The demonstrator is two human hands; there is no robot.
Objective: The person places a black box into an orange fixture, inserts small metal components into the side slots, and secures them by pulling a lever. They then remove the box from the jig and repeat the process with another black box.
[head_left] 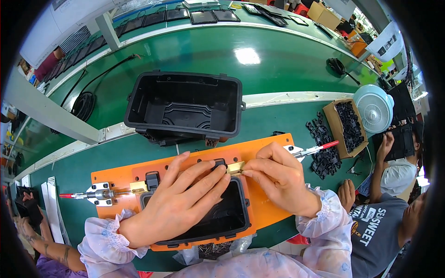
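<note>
The left hand (pixel 178 201) lies open, fingers spread flat across the black plastic lid (pixel 221 217), its fingertips touching a small black latch (pixel 219 163) at the lid's far edge. The right hand (pixel 277 178) pinches a brass-coloured block (pixel 236 167) just right of that latch (hands almost meeting). Under both sits an orange jig plate (pixel 120 176); farther off stands an open black box (pixel 185 104).

Shallow black plastic box (pixel 227 215) seated open-side up in orange flat jig board (pixel 269 208), small black plastic latch (pixel 219 163) at its far rim, brass-coloured metal block (pixel 235 167) touching the latch
</note>
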